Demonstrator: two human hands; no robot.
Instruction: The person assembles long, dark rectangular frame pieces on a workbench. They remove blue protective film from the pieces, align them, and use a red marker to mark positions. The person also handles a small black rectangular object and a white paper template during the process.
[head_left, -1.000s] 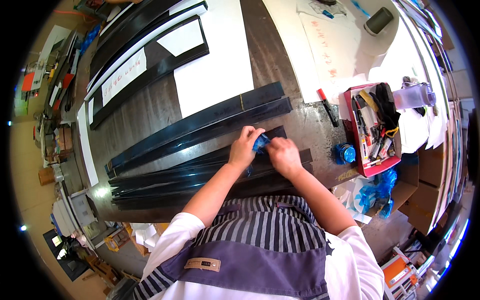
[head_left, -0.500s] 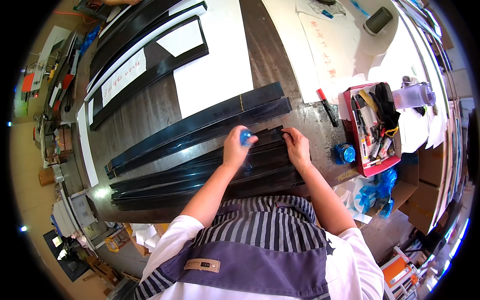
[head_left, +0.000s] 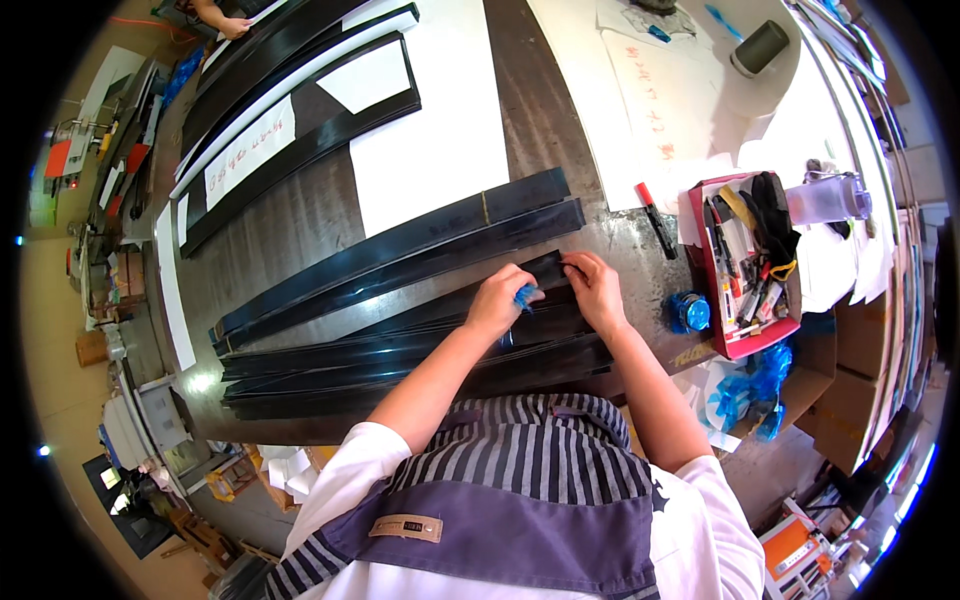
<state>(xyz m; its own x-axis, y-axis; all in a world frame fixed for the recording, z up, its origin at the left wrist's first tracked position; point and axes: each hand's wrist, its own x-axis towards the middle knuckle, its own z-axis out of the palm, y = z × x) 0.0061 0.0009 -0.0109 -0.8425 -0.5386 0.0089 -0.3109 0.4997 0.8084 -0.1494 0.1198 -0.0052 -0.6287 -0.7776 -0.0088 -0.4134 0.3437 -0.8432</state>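
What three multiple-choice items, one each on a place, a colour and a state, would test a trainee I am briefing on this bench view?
1. Where is the red tray of tools?
A. to the person's right
B. to the person's left
C. on the floor

2. What colour is the small thing in the left hand?
A. yellow
B. blue
C. white

3. How is the right hand?
A. raised in the air
B. gripping the marker
C. resting on the black strips

Answers:
A, the red tray lies right of both hands.
B, the left hand holds a small blue thing.
C, the right hand presses on the black strips.
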